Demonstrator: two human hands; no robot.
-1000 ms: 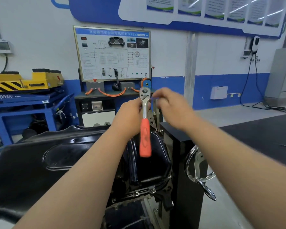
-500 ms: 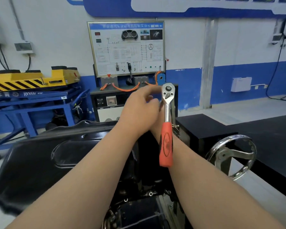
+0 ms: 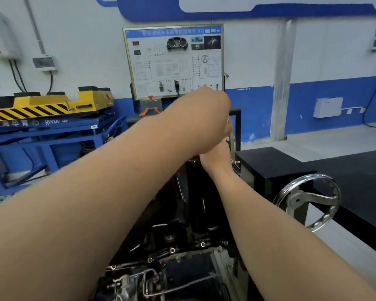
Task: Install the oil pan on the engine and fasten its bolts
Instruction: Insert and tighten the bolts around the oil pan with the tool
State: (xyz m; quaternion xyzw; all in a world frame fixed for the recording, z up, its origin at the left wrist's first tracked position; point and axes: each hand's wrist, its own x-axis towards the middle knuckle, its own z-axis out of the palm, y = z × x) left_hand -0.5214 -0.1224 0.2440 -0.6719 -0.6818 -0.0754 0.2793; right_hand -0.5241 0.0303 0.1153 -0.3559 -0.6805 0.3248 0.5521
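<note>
1. My left grip is out in front at the far end of the oil pan, forearm crossing from near-left to centre. I see only the back of it; fingers are curled away from me, so can't tell if it has hold of anything.
2. A small bright metal glint shows at its right edge. Too small to say what it is.
3. My right grip sits just under the left one, touching it and mostly covered. Can't tell how far open it is or what it holds.
4. Oil pan: black, glossy, lying on the engine btwn my two forearms and running away from me toward both grips.
5. Bolts stand in a row along the pan's near flange, heads ringed in bright metal.
6. Below the flange the engine shows pipes and brackets at the near edge.
7. Right of the pan: a black stand box, w/ a chrome handwheel on its near side.
8. Far wall: a wiring training board straight ahead; far left, a yellow hazard-striped lift platform on a blue frame.
</note>
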